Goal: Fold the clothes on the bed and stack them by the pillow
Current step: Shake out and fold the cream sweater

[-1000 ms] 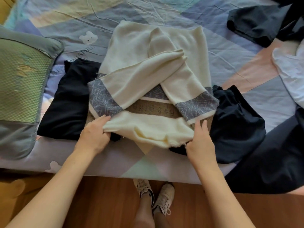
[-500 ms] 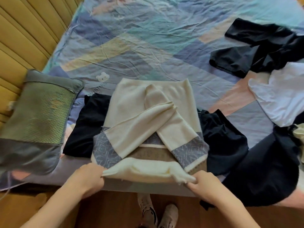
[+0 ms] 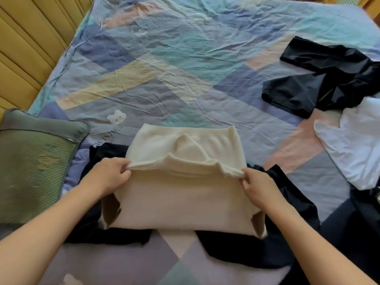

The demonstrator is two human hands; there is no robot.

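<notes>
Hands, left and right, each pinch a hem corner of the cream knitted sweater mid-bed beside the green quilted pillow. Sleeves, probably tucked underneath, could shift if one corner lags.

Soft daylight falls on the bed sheet, brighter at the far side, with pale glare on its wrinkles. Shadows are weak. The wide lens bends the edges, and the forearms near the camera look a little blurred.

Ribbed yellow headboard (padded) beside patchwork sheet.
</notes>
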